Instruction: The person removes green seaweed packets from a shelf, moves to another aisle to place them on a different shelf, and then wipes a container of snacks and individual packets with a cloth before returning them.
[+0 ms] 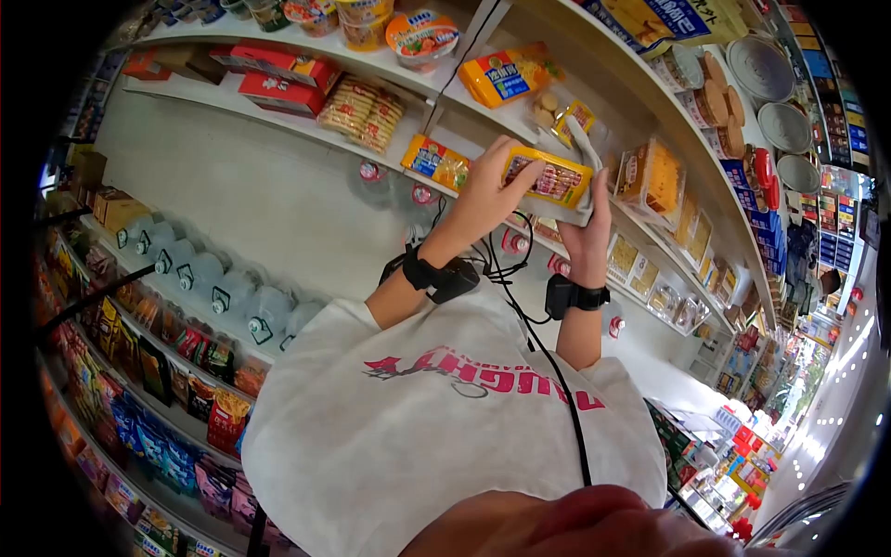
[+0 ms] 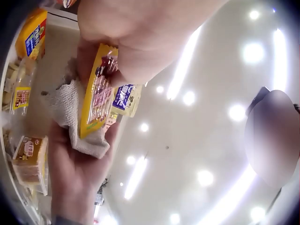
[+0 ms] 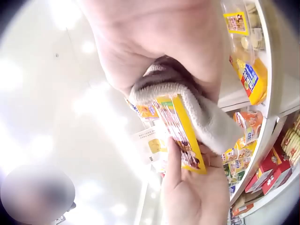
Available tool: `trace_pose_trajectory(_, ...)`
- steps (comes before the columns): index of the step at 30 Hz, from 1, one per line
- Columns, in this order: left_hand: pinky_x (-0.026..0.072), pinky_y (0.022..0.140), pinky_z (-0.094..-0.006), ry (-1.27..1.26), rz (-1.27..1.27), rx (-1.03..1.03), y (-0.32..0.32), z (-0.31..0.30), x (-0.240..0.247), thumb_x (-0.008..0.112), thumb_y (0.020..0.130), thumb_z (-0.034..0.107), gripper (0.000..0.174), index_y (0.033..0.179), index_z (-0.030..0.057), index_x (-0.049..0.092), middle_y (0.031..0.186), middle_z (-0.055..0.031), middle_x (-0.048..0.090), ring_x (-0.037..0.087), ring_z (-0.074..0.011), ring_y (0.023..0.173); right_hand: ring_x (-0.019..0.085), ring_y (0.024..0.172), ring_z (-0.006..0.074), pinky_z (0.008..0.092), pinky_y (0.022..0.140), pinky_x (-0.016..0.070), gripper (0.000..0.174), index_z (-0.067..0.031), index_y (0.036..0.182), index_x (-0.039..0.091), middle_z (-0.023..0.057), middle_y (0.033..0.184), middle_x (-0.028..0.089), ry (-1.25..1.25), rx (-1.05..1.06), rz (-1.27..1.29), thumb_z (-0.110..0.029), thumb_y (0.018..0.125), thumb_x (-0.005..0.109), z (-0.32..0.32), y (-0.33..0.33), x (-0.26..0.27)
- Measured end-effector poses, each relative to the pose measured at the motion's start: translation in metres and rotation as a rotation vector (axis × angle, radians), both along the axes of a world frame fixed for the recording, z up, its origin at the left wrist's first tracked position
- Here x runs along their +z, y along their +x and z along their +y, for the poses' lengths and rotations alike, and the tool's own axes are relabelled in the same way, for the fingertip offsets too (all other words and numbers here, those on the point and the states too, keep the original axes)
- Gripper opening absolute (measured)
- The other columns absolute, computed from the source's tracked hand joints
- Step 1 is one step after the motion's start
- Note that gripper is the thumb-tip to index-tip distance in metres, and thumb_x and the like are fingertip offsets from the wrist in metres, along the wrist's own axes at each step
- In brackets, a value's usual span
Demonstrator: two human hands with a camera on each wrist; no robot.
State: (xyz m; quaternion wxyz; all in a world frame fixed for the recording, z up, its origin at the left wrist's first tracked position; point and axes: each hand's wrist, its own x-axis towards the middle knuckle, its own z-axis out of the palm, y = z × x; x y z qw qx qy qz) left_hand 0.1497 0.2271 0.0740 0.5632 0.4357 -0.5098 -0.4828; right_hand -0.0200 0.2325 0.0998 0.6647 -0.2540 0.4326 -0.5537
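A yellow-edged snack packet point(image 1: 566, 183) with a clear window is gripped by my left hand point(image 1: 492, 186), its thumb lying across the front. My right hand point(image 1: 590, 227) holds a light grey cloth point(image 1: 587, 148) that wraps round the packet's far end. In the left wrist view the cloth point(image 2: 70, 103) bunches behind and under the packet point(image 2: 96, 105). The right wrist view shows the cloth point(image 3: 213, 124) folded along the packet's edge, partly hiding the right fingers. Both hands are in front of a white shelf point(image 1: 501, 121).
An orange-yellow bag point(image 1: 506, 74) and a clear tub of biscuits point(image 1: 548, 110) sit on the shelf behind the hands. A clear box of yellow snacks point(image 1: 652, 176) stands to the right. Black cables point(image 1: 501, 269) hang between the wrists. Large water bottles point(image 1: 232, 292) line the left.
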Motion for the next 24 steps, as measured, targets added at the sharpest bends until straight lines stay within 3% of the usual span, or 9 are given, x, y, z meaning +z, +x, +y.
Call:
trace_pose_trajectory(3, 0.0479, 0.068, -0.0284, -0.048, -0.136, -0.055, -0.008, -0.002, -0.027, 0.069, 0.093, 0.016, 0.023, 0.098, -0.0046, 0.06, 0.091, -0.0105, 0.06, 0.059, -0.0126, 0.079, 0.063, 0.097, 0.0105, 0.0265, 0.083, 0.0511, 0.032, -0.0005, 0.122, 0.063, 0.0054, 0.112, 0.068, -0.019, -0.062, 0.306, -0.018, 0.096, 0.07, 0.02, -0.017, -0.029)
trace_pose_trajectory(4, 0.0494, 0.075, -0.0318, 0.142, -0.148, -0.125, -0.013, 0.001, -0.03, 0.072, 0.09, 0.016, 0.027, 0.103, -0.0047, 0.06, 0.101, -0.013, 0.061, 0.06, -0.0168, 0.088, 0.062, 0.094, 0.0094, 0.0256, 0.082, 0.05, 0.03, 0.0004, 0.118, 0.066, 0.0039, 0.109, 0.069, -0.055, -0.106, 0.431, -0.017, 0.095, 0.071, 0.022, -0.023, -0.039)
trace_pose_trajectory(7, 0.048, 0.084, -0.0399, -0.07, -0.301, 0.142, -0.04, 0.007, -0.027, 0.074, 0.087, 0.02, 0.046, 0.122, -0.0043, 0.056, 0.114, -0.0218, 0.058, 0.06, -0.0354, 0.101, 0.058, 0.087, 0.0069, 0.0237, 0.078, 0.047, 0.023, 0.0027, 0.107, 0.071, 0.0005, 0.097, 0.069, -0.086, -0.243, 0.812, -0.016, 0.095, 0.07, 0.028, -0.033, -0.027)
trace_pose_trajectory(13, 0.0384, 0.107, -0.0366, 0.061, -0.21, -0.163, -0.093, 0.017, -0.017, 0.052, 0.103, 0.043, 0.059, 0.136, -0.0056, 0.045, 0.13, -0.0215, 0.055, 0.052, -0.0319, 0.121, 0.063, 0.095, 0.0112, 0.0265, 0.082, 0.0488, 0.027, 0.0035, 0.116, 0.067, 0.0091, 0.108, 0.071, -0.144, -0.255, 0.954, -0.016, 0.098, 0.063, 0.06, -0.043, -0.019)
trace_pose_trajectory(14, 0.0394, 0.104, -0.0364, 0.272, 0.16, -0.352, -0.097, 0.024, 0.008, 0.038, 0.105, 0.053, 0.066, 0.133, -0.0065, 0.046, 0.125, -0.0183, 0.056, 0.052, -0.0271, 0.117, 0.063, 0.099, 0.0128, 0.0267, 0.083, 0.0489, 0.031, 0.0034, 0.123, 0.064, 0.0122, 0.114, 0.07, -0.156, -0.148, 1.025, -0.018, 0.1, 0.059, 0.067, -0.041, -0.025)
trace_pose_trajectory(16, 0.0402, 0.101, -0.0354, 0.276, 0.18, -0.425, -0.116, 0.025, 0.014, 0.038, 0.106, 0.052, 0.064, 0.13, -0.0057, 0.047, 0.121, -0.0166, 0.058, 0.053, -0.0246, 0.114, 0.063, 0.089, 0.013, 0.0268, 0.077, 0.0496, 0.04, 0.0061, 0.121, 0.062, 0.0086, 0.105, 0.07, 0.206, -0.433, 1.109, -0.029, 0.104, 0.051, 0.052, 0.013, 0.005)
trace_pose_trajectory(18, 0.0441, 0.092, -0.0349, 0.314, 0.226, -0.515, -0.141, 0.03, 0.007, 0.046, 0.105, 0.042, 0.051, 0.126, -0.0039, 0.049, 0.112, -0.0151, 0.061, 0.057, -0.0242, 0.103, 0.061, 0.087, 0.0134, 0.0271, 0.075, 0.0494, 0.047, 0.0072, 0.126, 0.057, 0.0085, 0.104, 0.067, 0.154, -0.485, 0.996, -0.034, 0.107, 0.045, 0.059, -0.002, 0.011)
trace_pose_trajectory(20, 0.0432, 0.096, -0.0313, 0.149, 0.065, -0.56, -0.168, 0.048, 0.01, 0.046, 0.107, 0.036, 0.048, 0.131, -0.0055, 0.05, 0.121, -0.0133, 0.059, 0.056, -0.0199, 0.109, 0.057, 0.092, 0.0139, 0.0275, 0.077, 0.0484, 0.051, 0.0064, 0.136, 0.049, 0.0119, 0.112, 0.062, -0.306, -0.302, 0.717, -0.035, 0.108, 0.041, 0.094, -0.083, -0.034)
trace_pose_trajectory(24, 0.048, 0.09, -0.0286, -0.096, -0.073, -0.642, -0.216, 0.083, 0.03, 0.055, 0.102, 0.017, 0.034, 0.129, -0.0035, 0.056, 0.117, -0.0118, 0.062, 0.057, -0.0126, 0.106, 0.057, 0.092, 0.0116, 0.0272, 0.078, 0.0483, 0.051, 0.0021, 0.129, 0.053, 0.0083, 0.112, 0.061, -0.025, -0.307, 0.483, -0.043, 0.108, 0.042, 0.119, -0.187, -0.046)
